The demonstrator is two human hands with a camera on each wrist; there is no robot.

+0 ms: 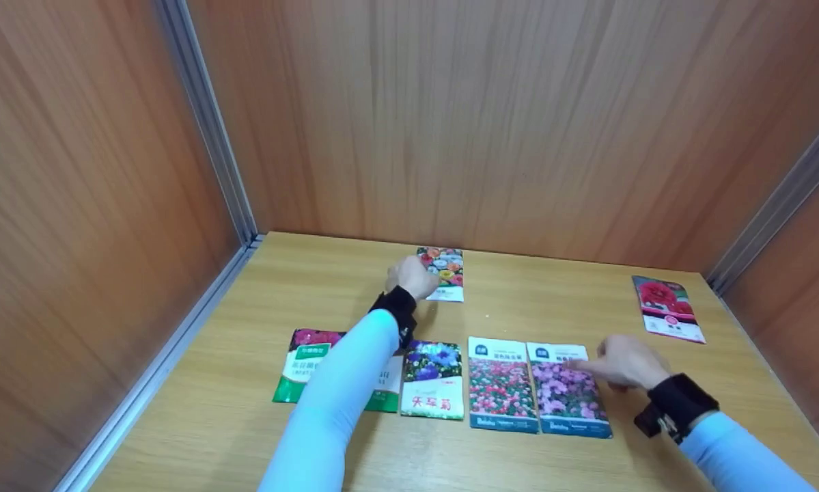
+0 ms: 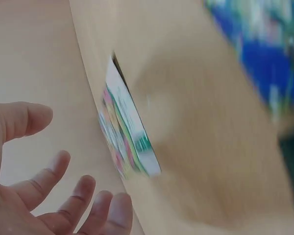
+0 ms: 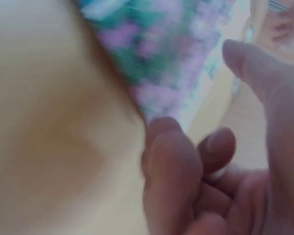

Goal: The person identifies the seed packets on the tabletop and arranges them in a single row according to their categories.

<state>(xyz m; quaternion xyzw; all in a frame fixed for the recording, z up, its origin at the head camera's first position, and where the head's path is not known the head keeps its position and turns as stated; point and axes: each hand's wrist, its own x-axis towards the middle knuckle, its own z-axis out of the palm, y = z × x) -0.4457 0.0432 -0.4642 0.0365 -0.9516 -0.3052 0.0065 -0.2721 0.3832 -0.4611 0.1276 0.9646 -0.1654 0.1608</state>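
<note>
My left hand [image 1: 412,277] is over the left side of a seed packet with multicoloured flowers [image 1: 448,270] near the back wall. In the left wrist view its fingers [image 2: 81,193] are spread apart and loosely bent, with a gap to that packet [image 2: 130,120]. My right hand [image 1: 628,362] is at the right edge of a purple-flower seed packet [image 1: 566,393]. Blurred in the right wrist view, the thumb [image 3: 255,66] and bent forefinger [image 3: 169,161] stand apart beside this packet [image 3: 157,49]; whether they touch it is hard to tell.
In the front row lie a pink-flower packet [image 1: 501,389], a blue-flower packet [image 1: 432,383] and green-and-white packets [image 1: 307,362], partly hidden by my left sleeve. A red-flower packet [image 1: 669,311] lies at the back right. Wood panels [image 1: 484,123] enclose the table [image 1: 211,410].
</note>
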